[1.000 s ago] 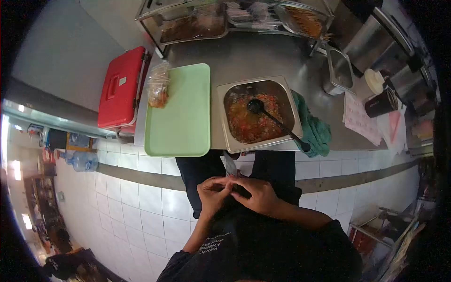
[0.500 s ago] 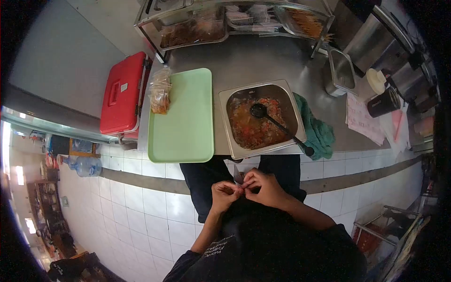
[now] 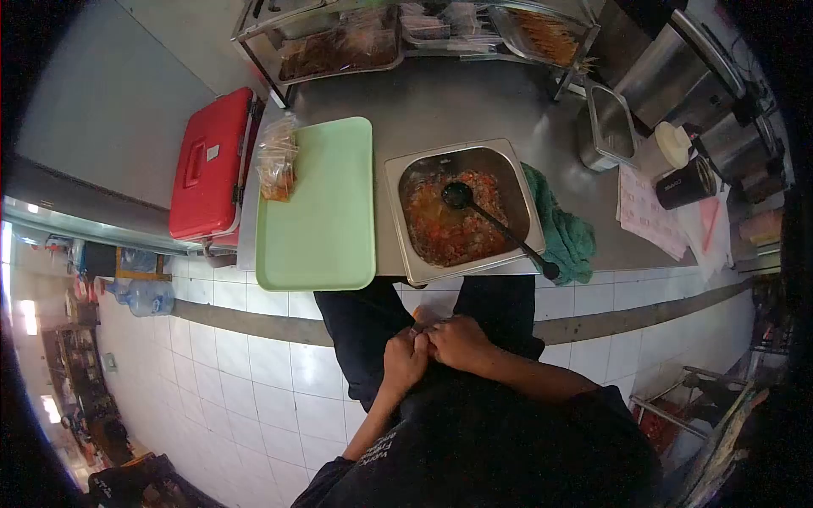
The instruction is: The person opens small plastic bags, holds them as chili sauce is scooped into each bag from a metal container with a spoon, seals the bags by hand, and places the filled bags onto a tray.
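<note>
My left hand (image 3: 406, 357) and my right hand (image 3: 458, 342) meet in front of my body, below the counter edge. Their fingers are closed together on a small clear plastic bag (image 3: 417, 314), mostly hidden behind them; a bit of orange shows in it. Beyond them, a square steel pan (image 3: 395, 199) contains a chunky red and brown sauce (image 3: 446, 222). A black ladle (image 3: 500, 227) rests in it, handle over the near right corner. Left of the pan lies a pale green tray (image 3: 326, 216), with several small filled plastic bags (image 3: 277, 161) along its left edge.
A green cloth (image 3: 566, 237) lies against the pan's right side. A red cooler (image 3: 212, 165) stands left of the tray. To the right are a deep steel container (image 3: 608, 127), printed paper (image 3: 648, 212) and a black tumbler (image 3: 684, 184). A rack with trays (image 3: 339, 72) spans the back.
My hands have drawn tighter together around the plastic bag, the fingers curling in and covering more of it. The whole view has shifted slightly, so the counter things appear a little further left.
</note>
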`<state>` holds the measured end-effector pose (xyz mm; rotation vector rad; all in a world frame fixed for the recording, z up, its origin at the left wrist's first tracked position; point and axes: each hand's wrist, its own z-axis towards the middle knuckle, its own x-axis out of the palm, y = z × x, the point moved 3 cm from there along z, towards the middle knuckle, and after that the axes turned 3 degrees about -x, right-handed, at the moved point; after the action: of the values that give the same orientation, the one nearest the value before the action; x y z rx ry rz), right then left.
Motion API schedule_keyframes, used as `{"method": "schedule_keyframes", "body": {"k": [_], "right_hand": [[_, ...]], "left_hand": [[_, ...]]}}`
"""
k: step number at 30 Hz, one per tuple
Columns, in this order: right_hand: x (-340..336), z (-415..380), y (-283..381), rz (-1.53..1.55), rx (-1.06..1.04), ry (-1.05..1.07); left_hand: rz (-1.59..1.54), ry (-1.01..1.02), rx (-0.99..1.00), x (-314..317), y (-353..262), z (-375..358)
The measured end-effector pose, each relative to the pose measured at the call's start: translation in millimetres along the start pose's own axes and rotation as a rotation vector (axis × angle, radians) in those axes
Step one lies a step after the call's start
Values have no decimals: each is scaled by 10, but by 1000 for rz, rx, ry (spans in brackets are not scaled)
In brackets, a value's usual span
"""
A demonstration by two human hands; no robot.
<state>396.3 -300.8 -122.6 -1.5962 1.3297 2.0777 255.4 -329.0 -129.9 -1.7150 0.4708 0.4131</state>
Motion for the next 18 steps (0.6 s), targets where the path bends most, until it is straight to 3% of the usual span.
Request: {"method": "schedule_keyframes", "body": {"k": [5,8,11,14,17,18], "right_hand": [[-313,39,68,-187,56,-197],[-190,16,39,-195,246,13],[-59,19,8,-26,-38,-305],[99,66,44,25,-59,-301],[-160,26,242,-130,-64,-89],[-84,13,235,-213,-71,29]], "left_hand": [[71,-101,-98,182,323,-51],[200,2,-203,74,110,-67],[293,17,-120,54,323,-8],[153,-17,-120,-83,304,33],[236,15,-47,-239,124,26],[233,61,-160,-302,102,22]]}}
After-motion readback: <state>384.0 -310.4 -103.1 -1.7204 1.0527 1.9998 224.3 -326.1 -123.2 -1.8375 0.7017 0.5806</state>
